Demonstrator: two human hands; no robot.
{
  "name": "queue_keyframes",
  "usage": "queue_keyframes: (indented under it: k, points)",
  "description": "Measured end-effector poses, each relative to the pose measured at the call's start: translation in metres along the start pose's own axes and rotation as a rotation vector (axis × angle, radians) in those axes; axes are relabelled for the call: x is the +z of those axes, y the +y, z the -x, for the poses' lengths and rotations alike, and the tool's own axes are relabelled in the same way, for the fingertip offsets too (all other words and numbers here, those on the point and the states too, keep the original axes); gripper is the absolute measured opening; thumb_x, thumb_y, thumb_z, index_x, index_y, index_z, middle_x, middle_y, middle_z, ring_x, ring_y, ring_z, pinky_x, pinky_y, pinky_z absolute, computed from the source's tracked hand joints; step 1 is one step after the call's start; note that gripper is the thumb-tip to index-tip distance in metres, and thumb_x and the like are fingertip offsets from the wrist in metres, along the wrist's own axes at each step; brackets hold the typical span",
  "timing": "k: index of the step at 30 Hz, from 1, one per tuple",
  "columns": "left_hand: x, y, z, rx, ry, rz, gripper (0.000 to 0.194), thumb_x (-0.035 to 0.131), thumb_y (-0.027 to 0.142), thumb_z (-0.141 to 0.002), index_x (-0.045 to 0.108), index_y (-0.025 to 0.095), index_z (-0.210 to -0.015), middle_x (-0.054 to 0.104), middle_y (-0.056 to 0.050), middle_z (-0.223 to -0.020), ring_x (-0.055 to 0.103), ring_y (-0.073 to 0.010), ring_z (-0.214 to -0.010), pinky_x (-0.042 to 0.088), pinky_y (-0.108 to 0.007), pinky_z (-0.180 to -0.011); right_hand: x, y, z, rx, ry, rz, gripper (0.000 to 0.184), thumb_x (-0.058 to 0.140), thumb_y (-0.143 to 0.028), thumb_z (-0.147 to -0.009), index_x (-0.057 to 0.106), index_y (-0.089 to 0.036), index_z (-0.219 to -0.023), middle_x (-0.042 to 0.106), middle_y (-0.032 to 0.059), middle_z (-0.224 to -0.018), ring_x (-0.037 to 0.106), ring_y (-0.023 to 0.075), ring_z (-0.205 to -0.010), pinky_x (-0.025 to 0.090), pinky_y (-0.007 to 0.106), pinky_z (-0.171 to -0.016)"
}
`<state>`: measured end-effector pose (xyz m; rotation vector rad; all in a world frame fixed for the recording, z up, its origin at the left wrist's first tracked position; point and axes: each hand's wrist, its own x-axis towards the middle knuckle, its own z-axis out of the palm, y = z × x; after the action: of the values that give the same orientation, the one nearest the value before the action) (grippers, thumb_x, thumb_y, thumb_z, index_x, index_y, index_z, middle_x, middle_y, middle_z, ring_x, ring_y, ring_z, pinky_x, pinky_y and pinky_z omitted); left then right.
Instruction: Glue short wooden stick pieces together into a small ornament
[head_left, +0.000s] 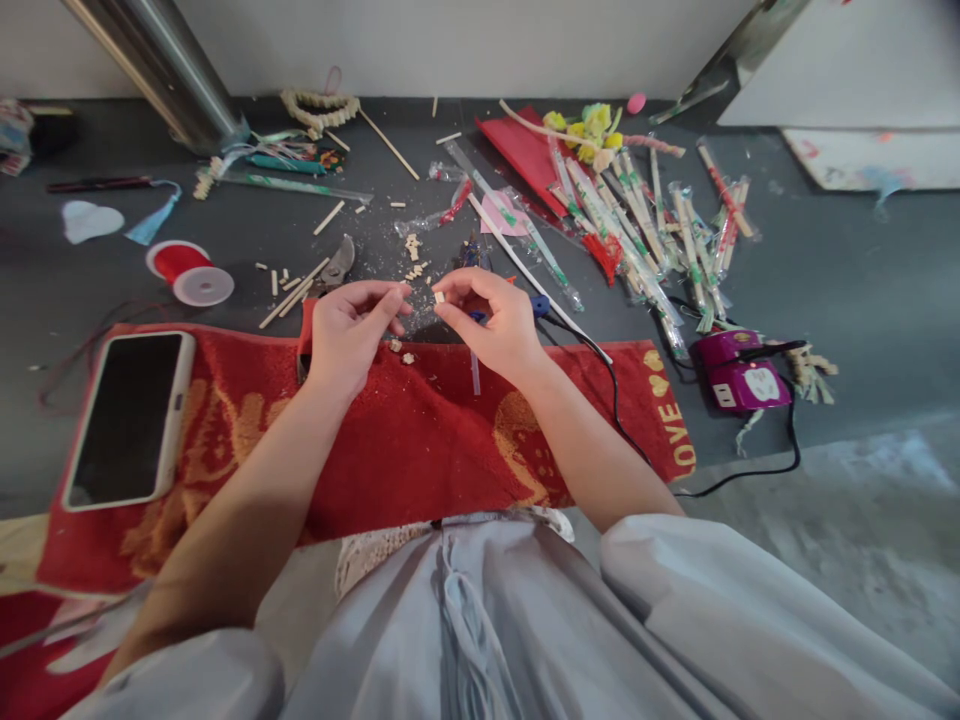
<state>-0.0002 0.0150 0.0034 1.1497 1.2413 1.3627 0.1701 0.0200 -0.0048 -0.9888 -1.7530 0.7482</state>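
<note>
My right hand pinches a small pale wooden piece between thumb and fingertip. Facing it, my left hand has its thumb and fingers drawn together; anything between them is too small to make out. Pruning shears lie just behind my left hand, partly covered by it. Cut stick bits and a small joined wooden piece rest beyond the fingertips. Two pale little clusters sit at the edge of the red towel. A blue tool with a black cord is mostly hidden by my right hand.
Wrapped chopsticks are heaped at the right, near a purple power adapter. On the left are a phone, a red thread spool and loose sticks. A metal post rises at the back left.
</note>
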Motion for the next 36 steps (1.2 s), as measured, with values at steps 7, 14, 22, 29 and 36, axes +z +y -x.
queue_keyframes:
  k: [7,14,22,29,36]
  points:
    - [-0.001,-0.003,0.001,-0.035,0.022,-0.04,0.013,0.079,0.023,-0.065,0.073,0.015,-0.072,0.069,-0.001,-0.062,0.055,-0.0065,-0.045,0.044,-0.018,-0.042,0.0,0.001,0.0,0.007,-0.015,0.01,0.009,0.061,-0.024,-0.086,0.062,-0.02,-0.094,0.063,-0.0007,-0.078,0.058,0.0108,-0.071,0.052,0.027,-0.068]
    - [-0.002,-0.002,0.001,0.067,-0.032,-0.088,0.022,0.076,0.036,-0.073,0.062,0.02,-0.072,0.063,0.003,-0.061,0.054,-0.0068,-0.046,0.043,-0.021,-0.046,0.001,0.003,0.0,-0.016,-0.007,0.022,0.01,0.061,-0.024,-0.086,0.063,-0.02,-0.094,0.064,0.0002,-0.08,0.059,0.0112,-0.072,0.053,0.027,-0.069]
    - [-0.003,-0.004,-0.001,0.093,0.016,0.01,0.046,0.06,0.062,-0.082,0.044,0.023,-0.063,0.044,0.005,-0.053,0.043,-0.0066,-0.042,0.033,-0.027,-0.044,-0.001,0.002,-0.001,0.049,0.073,-0.025,0.006,0.061,-0.022,-0.084,0.06,-0.02,-0.09,0.061,-0.0022,-0.074,0.056,0.009,-0.066,0.049,0.024,-0.062]
    - [-0.007,0.008,-0.011,-0.004,0.347,0.218,0.033,0.052,0.042,-0.096,0.041,0.021,-0.072,0.036,0.01,-0.051,0.032,-0.0022,-0.039,0.029,-0.024,-0.046,-0.008,0.016,-0.005,0.118,0.211,-0.089,0.022,0.059,-0.043,-0.088,0.056,-0.022,-0.095,0.058,-0.0018,-0.079,0.056,0.0086,-0.067,0.05,0.023,-0.059]
    - [-0.008,0.02,-0.013,0.072,0.524,0.488,0.029,0.031,0.016,-0.103,0.042,0.018,-0.076,0.045,0.01,-0.049,0.032,-0.0037,-0.035,0.025,-0.023,-0.045,-0.016,0.023,-0.012,0.189,0.305,-0.377,0.029,0.07,-0.05,-0.077,0.06,-0.026,-0.09,0.056,-0.0049,-0.074,0.055,0.0069,-0.063,0.05,0.022,-0.057]
